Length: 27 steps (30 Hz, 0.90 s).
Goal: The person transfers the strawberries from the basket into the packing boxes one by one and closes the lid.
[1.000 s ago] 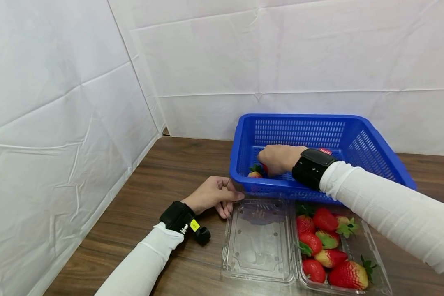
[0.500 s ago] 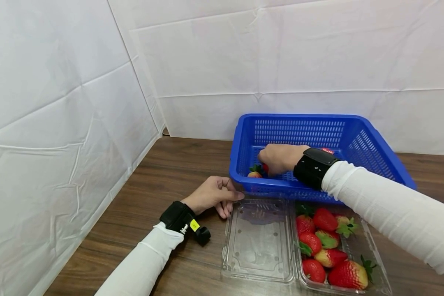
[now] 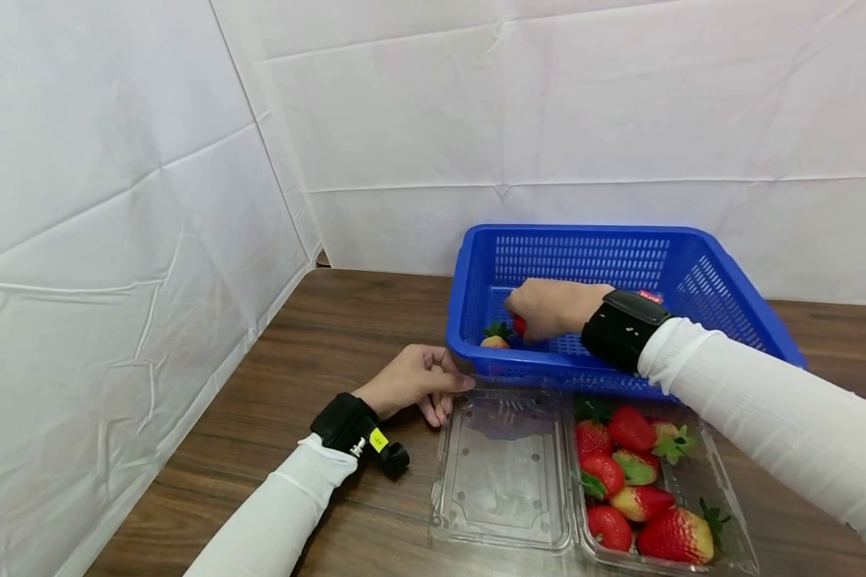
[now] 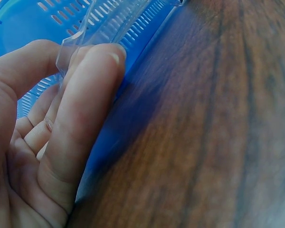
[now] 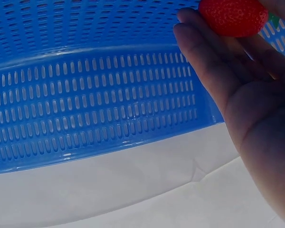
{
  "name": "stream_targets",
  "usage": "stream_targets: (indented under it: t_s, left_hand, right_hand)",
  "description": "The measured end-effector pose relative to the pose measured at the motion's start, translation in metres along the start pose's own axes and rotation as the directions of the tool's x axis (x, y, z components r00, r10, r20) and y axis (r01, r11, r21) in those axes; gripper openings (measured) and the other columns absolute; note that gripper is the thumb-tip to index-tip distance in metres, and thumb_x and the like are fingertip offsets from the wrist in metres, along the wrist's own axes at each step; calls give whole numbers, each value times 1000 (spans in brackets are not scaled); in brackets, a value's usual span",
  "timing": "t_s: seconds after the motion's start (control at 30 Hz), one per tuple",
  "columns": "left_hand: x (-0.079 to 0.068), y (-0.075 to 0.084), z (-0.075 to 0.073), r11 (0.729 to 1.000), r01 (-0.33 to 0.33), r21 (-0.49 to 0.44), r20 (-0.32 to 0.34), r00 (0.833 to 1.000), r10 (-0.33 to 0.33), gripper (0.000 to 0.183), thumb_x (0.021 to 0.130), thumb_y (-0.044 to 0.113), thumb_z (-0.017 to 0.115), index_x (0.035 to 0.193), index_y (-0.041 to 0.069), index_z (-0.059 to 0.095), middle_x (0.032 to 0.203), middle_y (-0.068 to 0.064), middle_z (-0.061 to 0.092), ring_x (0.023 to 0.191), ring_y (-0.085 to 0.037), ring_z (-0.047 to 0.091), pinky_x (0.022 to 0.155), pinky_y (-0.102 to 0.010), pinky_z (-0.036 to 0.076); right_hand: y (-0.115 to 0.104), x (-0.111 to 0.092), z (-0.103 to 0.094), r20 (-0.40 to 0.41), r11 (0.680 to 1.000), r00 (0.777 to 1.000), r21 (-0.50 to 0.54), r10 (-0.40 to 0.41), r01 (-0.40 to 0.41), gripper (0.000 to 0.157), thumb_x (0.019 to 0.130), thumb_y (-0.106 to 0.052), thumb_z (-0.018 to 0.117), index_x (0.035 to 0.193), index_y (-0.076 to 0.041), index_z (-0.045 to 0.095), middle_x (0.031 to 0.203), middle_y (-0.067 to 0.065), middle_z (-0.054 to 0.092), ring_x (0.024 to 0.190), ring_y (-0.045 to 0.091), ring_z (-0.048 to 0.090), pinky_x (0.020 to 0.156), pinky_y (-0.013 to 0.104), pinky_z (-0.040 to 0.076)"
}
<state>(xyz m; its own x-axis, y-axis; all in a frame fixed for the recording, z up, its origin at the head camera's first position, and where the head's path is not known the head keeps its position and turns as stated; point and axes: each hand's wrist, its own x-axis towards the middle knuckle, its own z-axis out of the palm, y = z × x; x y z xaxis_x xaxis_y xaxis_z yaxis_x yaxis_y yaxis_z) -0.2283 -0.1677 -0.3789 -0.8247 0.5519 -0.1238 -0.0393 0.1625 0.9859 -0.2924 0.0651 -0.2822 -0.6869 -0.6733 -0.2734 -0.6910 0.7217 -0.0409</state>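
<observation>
Inside the blue basket (image 3: 592,369), my right hand (image 3: 552,308) holds a red strawberry (image 5: 235,16) between fingers and thumb; the right wrist view shows the berry at the fingertips. Another strawberry (image 3: 494,340), pale with a green cap, lies just left of that hand. My left hand (image 3: 417,381) pinches the far left corner of a clear plastic clamshell lid (image 3: 505,489), thumb on one side and fingers on the other. The lid lies open on the table, joined to its tray (image 3: 738,513). Several strawberries (image 3: 674,535) fill much of that tray.
The basket stands directly behind the clamshell, near a white cloth wall (image 3: 584,112). A second white cloth (image 3: 115,280) runs along the left edge of the brown wooden table (image 3: 317,320). A red label (image 3: 649,296) shows in the basket behind the right wrist.
My right hand has shifted slightly to the right within the basket, and a little more of the red berry shows beside its fingers. The left hand keeps its place at the lid corner.
</observation>
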Motion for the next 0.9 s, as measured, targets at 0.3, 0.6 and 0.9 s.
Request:
stream_targets:
  t_s: [0.3,0.6,0.9]
  left_hand:
    - [2,0,0,1000,-1,4,3,1000,1,25,84,20,74,82,0,58,58,-11,63,46,-21,62,41,-27,55]
    - [2,-1,0,1000,3,4,3,1000,-3,25,84,19,73,82,0,58,58,-11,63,46,-21,62,41,-27,55]
    - [2,-1,-1,1000,2,-12,0,1000,-2,22,84,17,73,82,0,58,57,-10,63,46,-20,62,41,-26,54]
  right_hand:
    - [0,-7,-4,-31,1000,1000,11,6,-5,20,84,-15,73,99,-5,65,83,5,62,70,18,55,64,33,54]
    - [1,-11,-4,-23,1000,1000,-8,13,-13,16,83,-15,72,94,-6,65,79,5,63,68,16,56,65,33,55]
    - [6,-17,-3,-27,1000,1000,-1,-2,2,15,81,-10,73,93,-6,65,78,4,61,69,16,55,64,34,55]
